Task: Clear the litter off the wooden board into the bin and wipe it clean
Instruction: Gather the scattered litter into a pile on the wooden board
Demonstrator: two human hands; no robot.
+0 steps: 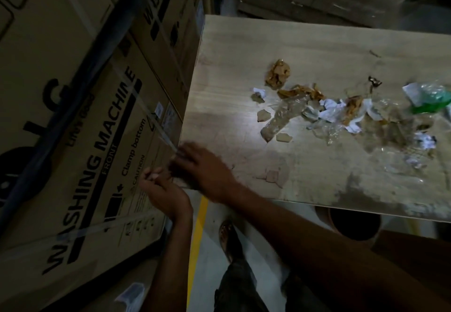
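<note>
Litter (330,107) on one wooden board (256,43) — one bin (351,225) below.

Right hand (202,167) motion-blurred; bin (351,225) half hidden under wooden board (244,43)

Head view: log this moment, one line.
right hand on board corner, blurred | left hand curled beside it | litter on board | bin below edge
</note>
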